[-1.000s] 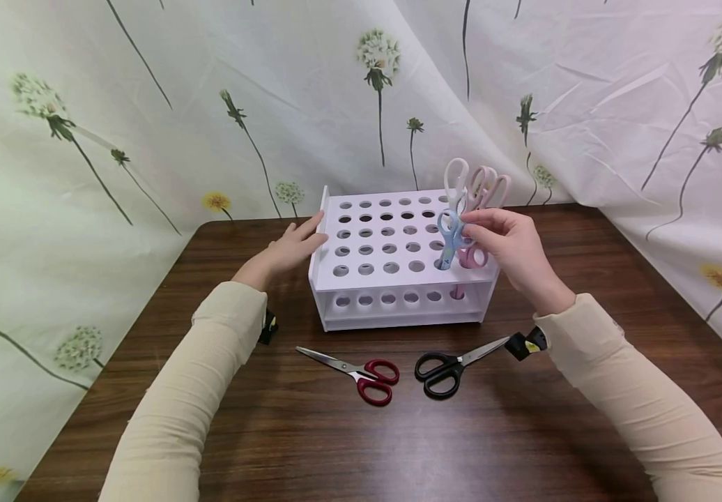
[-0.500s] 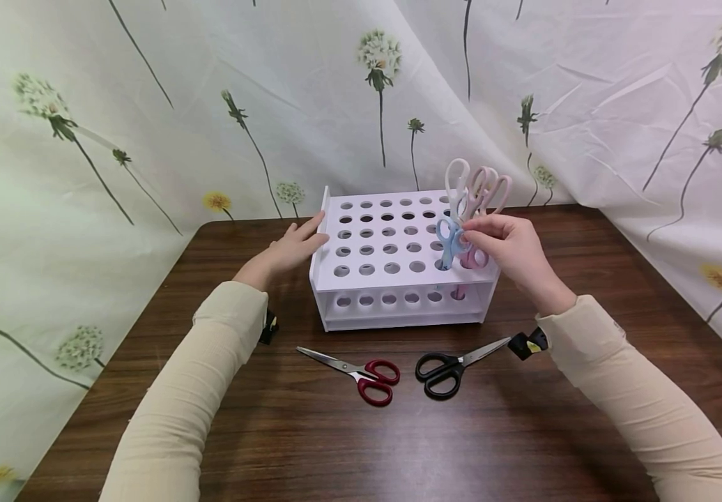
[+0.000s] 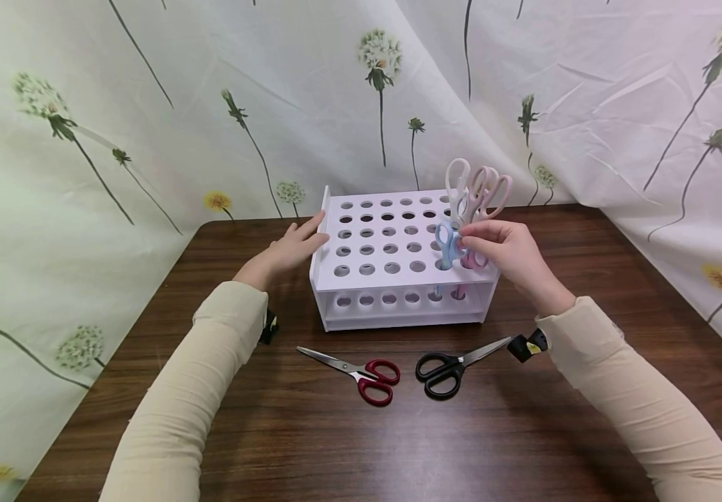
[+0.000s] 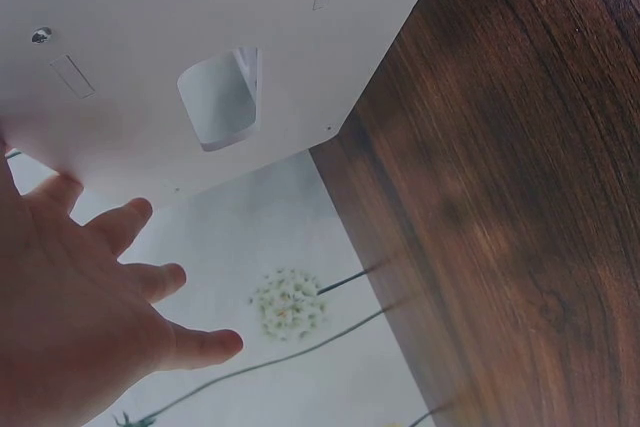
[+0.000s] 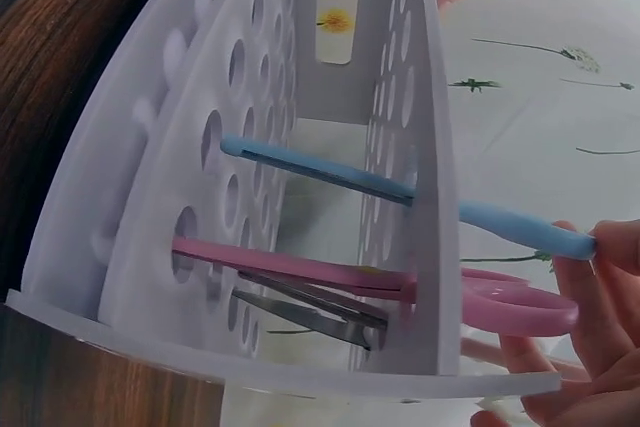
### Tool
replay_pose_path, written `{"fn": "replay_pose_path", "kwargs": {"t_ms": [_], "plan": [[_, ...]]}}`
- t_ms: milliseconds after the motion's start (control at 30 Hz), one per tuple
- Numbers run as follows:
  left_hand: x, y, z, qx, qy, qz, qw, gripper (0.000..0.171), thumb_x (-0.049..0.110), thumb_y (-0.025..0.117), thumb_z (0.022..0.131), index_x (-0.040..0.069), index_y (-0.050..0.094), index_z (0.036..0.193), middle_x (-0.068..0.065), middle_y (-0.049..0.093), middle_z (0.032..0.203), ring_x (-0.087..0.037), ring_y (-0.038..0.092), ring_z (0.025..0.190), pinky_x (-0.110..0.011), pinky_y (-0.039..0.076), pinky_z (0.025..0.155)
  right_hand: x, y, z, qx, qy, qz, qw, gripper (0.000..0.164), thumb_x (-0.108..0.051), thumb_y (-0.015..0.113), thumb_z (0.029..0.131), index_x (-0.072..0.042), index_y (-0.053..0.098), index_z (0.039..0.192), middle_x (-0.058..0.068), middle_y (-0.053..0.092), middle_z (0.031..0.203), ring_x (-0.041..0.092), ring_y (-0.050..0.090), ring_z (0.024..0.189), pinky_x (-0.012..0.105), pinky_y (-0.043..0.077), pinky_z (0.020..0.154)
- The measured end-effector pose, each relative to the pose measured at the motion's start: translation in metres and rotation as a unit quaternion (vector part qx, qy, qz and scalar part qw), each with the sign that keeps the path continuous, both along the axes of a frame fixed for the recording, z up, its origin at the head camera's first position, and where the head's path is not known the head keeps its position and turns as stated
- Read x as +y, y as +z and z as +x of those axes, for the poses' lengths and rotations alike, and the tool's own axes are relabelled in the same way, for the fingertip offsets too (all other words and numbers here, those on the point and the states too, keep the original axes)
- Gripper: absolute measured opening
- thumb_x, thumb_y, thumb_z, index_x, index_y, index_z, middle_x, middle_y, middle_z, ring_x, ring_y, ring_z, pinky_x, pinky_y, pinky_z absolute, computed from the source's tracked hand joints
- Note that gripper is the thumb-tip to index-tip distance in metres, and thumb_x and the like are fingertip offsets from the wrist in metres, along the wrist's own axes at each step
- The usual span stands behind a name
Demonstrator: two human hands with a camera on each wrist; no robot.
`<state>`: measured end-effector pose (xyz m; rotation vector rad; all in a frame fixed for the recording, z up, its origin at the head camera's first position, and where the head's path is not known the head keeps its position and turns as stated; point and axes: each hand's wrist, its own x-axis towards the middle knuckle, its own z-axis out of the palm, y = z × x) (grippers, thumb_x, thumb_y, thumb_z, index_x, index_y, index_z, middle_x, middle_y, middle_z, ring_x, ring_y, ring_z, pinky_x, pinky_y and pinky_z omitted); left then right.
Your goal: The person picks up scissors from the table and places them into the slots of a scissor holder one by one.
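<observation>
In the head view, my right hand [image 3: 511, 254] pinches a handle loop of the light blue scissors [image 3: 447, 252] at the front right of a white two-tier rack [image 3: 392, 282]. The blue blade passes down through a top hole. In the right wrist view, the blue scissors [image 5: 520, 229] have their tip at a lower-tier hole. Pink scissors [image 5: 520, 309] stand right beside them, partly hidden by my hand in the head view. My left hand [image 3: 286, 251] rests against the rack's left side panel, fingers spread; the left wrist view shows the same hand [image 4: 90, 297] holding nothing.
White scissors [image 3: 458, 185] and pale pink scissors [image 3: 479, 188] stand in holes at the rack's back right. Red-handled scissors [image 3: 364, 373] and black-handled scissors [image 3: 451, 362] lie on the wooden table [image 3: 348, 453] before the rack. A dandelion-print cloth [image 3: 311, 84] hangs behind.
My right hand has lowered slightly with the blue scissors, and their blade now shows between the rack's tiers, down to the lower one. My left hand stays in place.
</observation>
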<state>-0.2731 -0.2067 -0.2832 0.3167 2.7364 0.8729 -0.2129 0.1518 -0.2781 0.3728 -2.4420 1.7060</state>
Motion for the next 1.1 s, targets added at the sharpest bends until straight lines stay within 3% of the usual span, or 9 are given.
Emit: {"fn": "replay_pose_path", "kwargs": {"t_ms": [233,567,1100], "plan": [[0.0000,0.0006,0.0008,-0.005,0.000,0.000,1.0000,0.061,0.051,0.029,0.096,0.035,0.002,0.148,-0.003,0.006,0.153,-0.028,-0.014,0.136,-0.060,-0.008,0.100,0.0011,-0.0040,-0.0003,-0.019,-0.005,0.026,0.999,0.027,-0.017,0.067,0.086,0.002,0.068,0.105,0.005,0.065,0.102,0.012,0.051,0.090,0.021,0.042,0.070],[-0.0003,0.0011,0.0019,-0.006,0.004,0.002,1.0000,0.060,0.050,0.029,0.096,0.035,0.002,0.148,-0.003,0.006,0.153,-0.028,-0.013,0.136,-0.061,-0.008,0.100,0.0005,-0.0034,0.0025,-0.012,0.005,0.039,0.999,0.028,-0.017,0.063,0.088,0.004,0.067,0.107,0.015,0.063,0.107,0.010,0.052,0.087,0.018,0.043,0.066],[-0.0009,0.0001,0.0016,-0.008,0.004,0.001,1.0000,0.060,0.051,0.028,0.096,0.036,0.001,0.148,-0.004,0.005,0.153,-0.026,-0.014,0.136,-0.060,-0.009,0.100,0.0041,-0.0019,0.0029,0.000,-0.014,0.014,1.000,0.025,-0.015,0.064,0.088,0.005,0.068,0.103,0.008,0.067,0.101,0.010,0.056,0.095,0.020,0.041,0.078]]}}
